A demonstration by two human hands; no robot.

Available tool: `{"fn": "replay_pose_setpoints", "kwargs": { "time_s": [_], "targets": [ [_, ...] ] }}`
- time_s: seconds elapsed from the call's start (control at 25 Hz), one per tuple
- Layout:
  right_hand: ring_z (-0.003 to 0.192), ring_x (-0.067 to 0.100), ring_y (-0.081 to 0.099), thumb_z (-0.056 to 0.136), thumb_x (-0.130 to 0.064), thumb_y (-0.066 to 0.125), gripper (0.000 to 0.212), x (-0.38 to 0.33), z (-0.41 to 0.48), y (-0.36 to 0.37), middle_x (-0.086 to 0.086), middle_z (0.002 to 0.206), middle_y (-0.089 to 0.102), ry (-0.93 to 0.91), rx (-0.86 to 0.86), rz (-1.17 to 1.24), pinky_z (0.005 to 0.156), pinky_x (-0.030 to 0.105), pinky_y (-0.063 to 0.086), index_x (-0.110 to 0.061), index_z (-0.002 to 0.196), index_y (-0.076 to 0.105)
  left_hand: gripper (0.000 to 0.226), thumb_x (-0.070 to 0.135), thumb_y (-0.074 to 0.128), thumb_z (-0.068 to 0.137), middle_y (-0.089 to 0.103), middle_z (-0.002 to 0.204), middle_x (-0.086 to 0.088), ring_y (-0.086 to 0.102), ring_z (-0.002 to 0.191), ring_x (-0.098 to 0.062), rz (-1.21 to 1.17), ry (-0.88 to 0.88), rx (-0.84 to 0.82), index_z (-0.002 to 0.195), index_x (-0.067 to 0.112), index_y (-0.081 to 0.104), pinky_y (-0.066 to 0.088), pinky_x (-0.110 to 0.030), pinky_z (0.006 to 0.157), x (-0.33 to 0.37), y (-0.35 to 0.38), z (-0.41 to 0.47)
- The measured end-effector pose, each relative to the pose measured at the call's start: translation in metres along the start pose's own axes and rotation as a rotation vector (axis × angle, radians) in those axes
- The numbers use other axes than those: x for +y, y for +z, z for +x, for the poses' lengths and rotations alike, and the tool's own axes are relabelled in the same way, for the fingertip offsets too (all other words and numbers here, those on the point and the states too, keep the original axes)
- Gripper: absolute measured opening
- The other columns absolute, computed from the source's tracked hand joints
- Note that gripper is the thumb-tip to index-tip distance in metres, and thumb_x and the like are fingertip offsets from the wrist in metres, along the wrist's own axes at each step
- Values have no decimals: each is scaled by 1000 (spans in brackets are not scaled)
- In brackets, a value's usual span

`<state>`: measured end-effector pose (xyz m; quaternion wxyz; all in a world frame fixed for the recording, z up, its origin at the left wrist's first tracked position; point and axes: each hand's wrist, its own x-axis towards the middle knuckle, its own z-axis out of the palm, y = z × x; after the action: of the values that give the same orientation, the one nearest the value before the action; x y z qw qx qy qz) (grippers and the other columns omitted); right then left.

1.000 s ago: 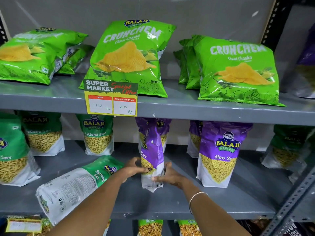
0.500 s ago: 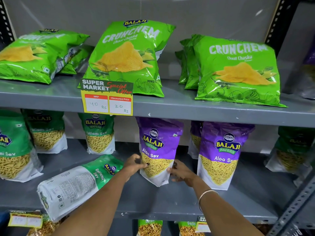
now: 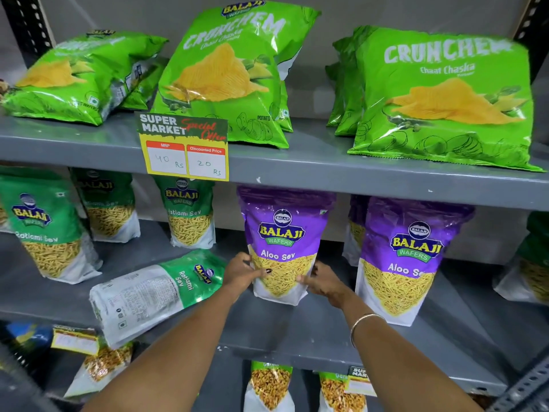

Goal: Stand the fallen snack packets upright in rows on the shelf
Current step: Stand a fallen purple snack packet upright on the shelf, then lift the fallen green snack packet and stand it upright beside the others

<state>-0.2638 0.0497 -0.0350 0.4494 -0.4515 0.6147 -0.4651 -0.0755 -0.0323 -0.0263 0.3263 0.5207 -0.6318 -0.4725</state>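
Aloo Sev packet turned face-forward and set upright on the middle shelf.

Since a second ago the purple Aloo Sev packet (image 3: 282, 245) has been rotated from edge-on to front-facing; it now stands on the middle shelf (image 3: 312, 334). The left hand (image 3: 242, 273) and right hand (image 3: 322, 282) hold its lower sides, fingers closed against the packet. Remaining, by judgement: the green Ratlami Sev packet (image 3: 154, 295) lies fallen just left of the left hand.
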Motion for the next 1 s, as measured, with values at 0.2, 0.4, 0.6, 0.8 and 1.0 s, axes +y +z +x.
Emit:
{"fn": "replay_pose_setpoints", "kwargs": {
  "time_s": [0.2, 0.4, 0.6, 0.8, 1.0],
  "targets": [
    [58, -2, 55, 83, -6, 64, 24, -6, -2, -2, 1, 88, 61, 73, 9, -131, 41, 6, 40, -8, 106, 58, 29, 8, 77, 70, 57, 88, -10, 54, 75, -17, 38, 9, -21, 75, 15, 49, 40, -14, 51, -1, -3, 2],
    [27, 18, 51, 86, 3, 48, 22, -4, -4, 6, 12, 42, 59, 569, 51, -327, 34, 20, 41, 1, 65, 55, 30, 26, 74, 73, 63, 106, -12, 60, 98, -23, 332, 117, -56, 96, 10, 62, 47, -27, 83, -19, -66, 27],
    [35, 20, 63, 95, -12, 42, 29, -20, 8, 126, 8, 38, 63, 730, -41, -71, 36, 23, 53, -5, 68, 52, 41, 31, 57, 86, 64, 100, -15, 67, 85, -13, 726, 108, -163, 120, 7, 57, 52, -19, 74, -60, -208, 61],
    [29, 12, 58, 94, -26, 45, 50, -23, 26, 250, 2, 40, 60, 554, 171, 363, 36, 16, 49, -11, 51, 65, 14, 14, 53, 92, 76, 67, -7, 65, 48, -11, 47, -262, -540, 97, 5, 61, 54, -18, 55, -88, -264, 61],
    [35, 11, 63, 91, -18, 50, 30, -49, 25, 265, 0, 41, 67, 452, 326, 550, 37, 23, 52, -14, 64, 63, 9, 15, 63, 85, 72, 53, 0, 66, 44, -10, -4, -375, -677, 79, 7, 61, 55, -23, 43, -94, -284, 61]
  ]
}}
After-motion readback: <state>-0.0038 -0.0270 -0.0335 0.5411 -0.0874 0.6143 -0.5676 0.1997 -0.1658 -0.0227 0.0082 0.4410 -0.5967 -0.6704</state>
